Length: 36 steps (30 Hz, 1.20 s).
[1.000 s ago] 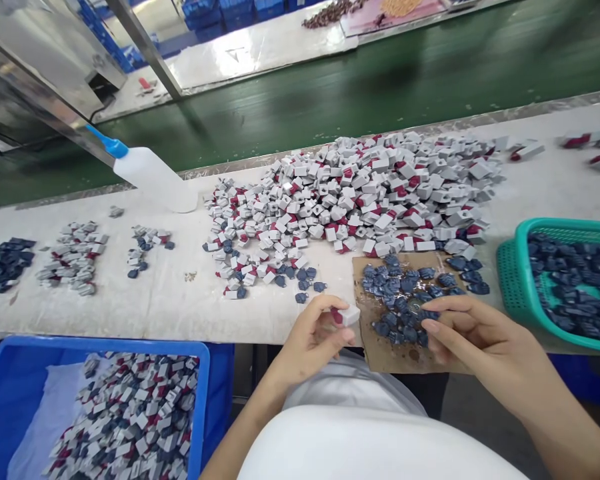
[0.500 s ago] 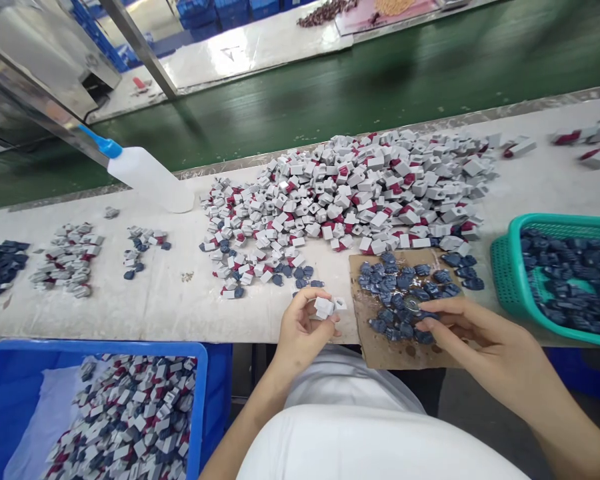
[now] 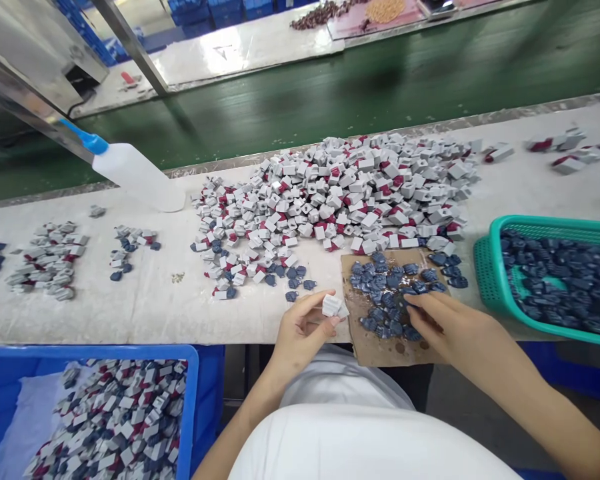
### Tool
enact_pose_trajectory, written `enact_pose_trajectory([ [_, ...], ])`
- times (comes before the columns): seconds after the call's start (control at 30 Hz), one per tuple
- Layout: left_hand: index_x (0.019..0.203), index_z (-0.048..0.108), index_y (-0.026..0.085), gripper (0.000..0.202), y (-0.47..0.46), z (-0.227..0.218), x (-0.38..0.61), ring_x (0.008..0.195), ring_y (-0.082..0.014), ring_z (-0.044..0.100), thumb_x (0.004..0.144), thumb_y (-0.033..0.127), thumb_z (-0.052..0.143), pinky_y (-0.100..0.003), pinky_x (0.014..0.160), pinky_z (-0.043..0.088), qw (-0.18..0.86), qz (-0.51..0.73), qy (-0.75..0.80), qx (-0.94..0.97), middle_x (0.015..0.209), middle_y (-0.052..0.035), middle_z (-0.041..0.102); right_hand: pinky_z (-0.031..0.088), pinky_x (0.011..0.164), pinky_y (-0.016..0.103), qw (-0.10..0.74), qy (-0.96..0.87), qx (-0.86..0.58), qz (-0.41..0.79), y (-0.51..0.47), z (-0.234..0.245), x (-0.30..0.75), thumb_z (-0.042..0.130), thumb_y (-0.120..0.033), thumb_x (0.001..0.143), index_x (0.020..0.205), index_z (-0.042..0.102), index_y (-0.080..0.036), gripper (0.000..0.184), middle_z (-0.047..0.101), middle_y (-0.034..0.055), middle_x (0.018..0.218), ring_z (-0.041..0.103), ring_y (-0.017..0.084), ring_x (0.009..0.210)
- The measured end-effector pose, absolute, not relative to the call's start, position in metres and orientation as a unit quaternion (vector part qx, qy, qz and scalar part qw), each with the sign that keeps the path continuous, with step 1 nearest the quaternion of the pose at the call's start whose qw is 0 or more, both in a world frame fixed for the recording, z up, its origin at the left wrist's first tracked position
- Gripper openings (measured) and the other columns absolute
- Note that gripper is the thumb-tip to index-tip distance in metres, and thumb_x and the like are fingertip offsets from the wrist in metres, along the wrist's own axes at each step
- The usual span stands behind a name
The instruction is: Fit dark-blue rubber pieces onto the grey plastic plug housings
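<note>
My left hand (image 3: 304, 330) pinches a small grey block (image 3: 332, 306) at the table's front edge, beside a brown cardboard sheet (image 3: 380, 347). Dark blue parts (image 3: 385, 293) lie heaped on that sheet. My right hand (image 3: 437, 320) rests on the sheet with its fingertips curled among the blue parts; whether it grips one is hidden. A big pile of grey and dark red blocks (image 3: 340, 193) spreads across the white table (image 3: 155, 307) just behind both hands.
A teal basket (image 3: 485, 280) of blue parts stands at the right. A blue bin (image 3: 193, 400) of assembled pieces sits below the table at the left. A white squeeze bottle (image 3: 135, 175) lies behind. Small sorted heaps (image 3: 47, 260) lie at the left. A green conveyor belt (image 3: 330, 93) runs beyond.
My left hand turned the grey block in its fingers, the red end rolling out of sight. My right hand slid left over the cardboard into the blue parts.
</note>
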<state>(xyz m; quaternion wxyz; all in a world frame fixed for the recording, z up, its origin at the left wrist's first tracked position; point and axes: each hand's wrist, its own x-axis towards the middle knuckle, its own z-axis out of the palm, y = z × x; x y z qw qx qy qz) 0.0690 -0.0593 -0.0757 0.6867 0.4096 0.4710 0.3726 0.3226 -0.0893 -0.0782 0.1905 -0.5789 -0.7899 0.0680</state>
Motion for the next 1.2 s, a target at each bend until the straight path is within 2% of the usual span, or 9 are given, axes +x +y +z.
enact_pose_trajectory([
  [0.17, 0.112, 0.071, 0.022, 0.039, -0.058, -0.073, 0.070, 0.085, -0.0169, 0.060, 0.075, 0.033, 0.075, -0.025, 0.063, 0.060, 0.672, 0.386, 0.467, 0.425, 0.098, -0.0057, 0.059, 0.033, 0.050, 0.031, 0.148, -0.797, -0.581, 0.081, -0.086, -0.079, 0.316, 0.031, -0.028, 0.099, 0.084, 0.057, -0.018, 0.032, 0.063, 0.0046, 0.081, 0.057, 0.018, 0.059],
  [0.4, 0.107, 0.067, 0.017, 0.043, -0.058, -0.073, 0.073, 0.080, -0.0142, 0.062, 0.069, 0.032, 0.080, -0.023, 0.060, 0.058, 0.708, 0.394, 0.475, 0.343, 0.096, -0.0050, 0.065, 0.046, 0.059, 0.032, 0.182, -0.771, -0.588, 0.163, -0.079, -0.084, 0.319, 0.036, -0.039, 0.099, 0.101, 0.061, -0.017, 0.033, 0.068, 0.0063, 0.091, 0.063, 0.021, 0.068],
  [0.57, 0.103, 0.067, 0.016, 0.045, -0.058, -0.073, 0.074, 0.078, -0.0154, 0.063, 0.065, 0.036, 0.083, -0.025, 0.060, 0.058, 0.705, 0.397, 0.489, 0.327, 0.090, -0.0045, 0.068, 0.045, 0.056, 0.031, 0.200, -0.746, -0.600, 0.209, -0.078, -0.084, 0.320, 0.040, -0.042, 0.098, 0.102, 0.063, -0.019, 0.033, 0.068, 0.0066, 0.096, 0.064, 0.022, 0.069],
  [0.67, 0.100, 0.066, 0.015, 0.047, -0.058, -0.073, 0.074, 0.075, -0.0147, 0.064, 0.062, 0.037, 0.085, -0.025, 0.059, 0.057, 0.708, 0.396, 0.494, 0.312, 0.083, -0.0027, 0.067, 0.043, 0.050, 0.028, 0.217, -0.726, -0.612, 0.226, -0.079, -0.076, 0.320, 0.044, -0.040, 0.095, 0.096, 0.063, -0.020, 0.027, 0.065, 0.0032, 0.077, 0.060, 0.019, 0.058],
  [0.77, 0.093, 0.066, 0.015, 0.044, -0.058, -0.068, 0.075, 0.078, -0.0147, 0.064, 0.061, 0.038, 0.085, -0.024, 0.061, 0.057, 0.734, 0.378, 0.476, 0.304, 0.085, -0.0035, 0.069, 0.042, 0.045, 0.024, 0.247, -0.703, -0.621, 0.243, -0.082, -0.060, 0.316, 0.049, -0.040, 0.093, 0.094, 0.059, -0.021, 0.021, 0.058, -0.0008, 0.064, 0.054, 0.014, 0.050],
  [0.97, 0.086, 0.065, 0.016, 0.036, -0.060, -0.056, 0.082, 0.073, -0.0134, 0.064, 0.063, 0.037, 0.085, -0.023, 0.063, 0.056, 0.767, 0.346, 0.430, 0.327, 0.085, -0.0047, 0.071, 0.048, 0.045, 0.020, 0.345, -0.626, -0.607, 0.347, -0.094, -0.034, 0.289, 0.058, -0.042, 0.093, 0.094, 0.058, -0.022, 0.021, 0.064, 0.0022, 0.078, 0.062, 0.015, 0.061],
  [1.2, 0.085, 0.064, 0.017, 0.040, -0.060, -0.052, 0.085, 0.069, -0.0132, 0.063, 0.059, 0.036, 0.087, -0.024, 0.060, 0.056, 0.765, 0.360, 0.417, 0.333, 0.081, -0.0034, 0.069, 0.051, 0.047, 0.020, 0.363, -0.674, -0.568, 0.303, -0.092, -0.031, 0.269, 0.054, -0.035, 0.095, 0.091, 0.055, -0.021, 0.015, 0.065, 0.0044, 0.080, 0.067, 0.017, 0.067],
])
